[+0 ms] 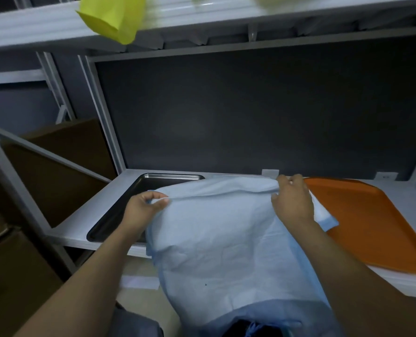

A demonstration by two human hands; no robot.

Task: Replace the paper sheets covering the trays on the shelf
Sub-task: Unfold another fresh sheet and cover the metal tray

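Pinching the blue paper sheet (226, 239), left hand (143, 210) and right hand (293, 203) grip its top edge.

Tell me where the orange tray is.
Head view, right side: the orange tray lies on the shelf, just right of the right hand and the blue sheet.

shelf (80, 215): left tray (139, 188) and right tray (372, 215) side by side | paper sheet (226, 234) over left tray's right part, hanging past shelf front, right edge on right tray | left hand (143, 207), right hand (292, 203) at sheet's far edge | bag (112, 20) on upper shelf (214, 23), above-left | boxes (63, 152) left of shelf
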